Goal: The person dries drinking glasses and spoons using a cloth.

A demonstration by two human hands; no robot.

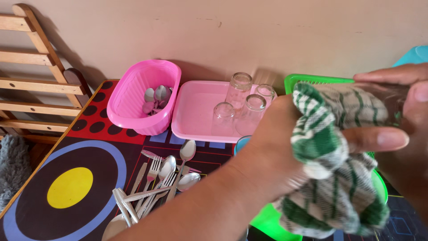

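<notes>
Your left hand (pixel 272 147) has its fingers pushed into a green checked cloth (pixel 334 178), and your right hand (pixel 401 134) is closed round a clear glass (pixel 383 100) that the cloth wraps, held above a green basket (pixel 312 80). The pink basket (pixel 142 100) holds several spoons (pixel 156 96). The pink tray (pixel 196 120) carries four upturned glasses (pixel 243 105). Loose cutlery (pixel 156 183) lies heaped on the worktop (pixel 67 187).

We see the oval pink plastic basket (pixel 142 100) at the back left with steel spoons (pixel 156 96) in it. Just right of it sits the shallow pink plastic tray (pixel 191 118), holding four upturned clear glasses (pixel 243 105). Before both, loose steel cutlery (pixel 156 185) lies on the patterned table mat (pixel 71 178).
</notes>
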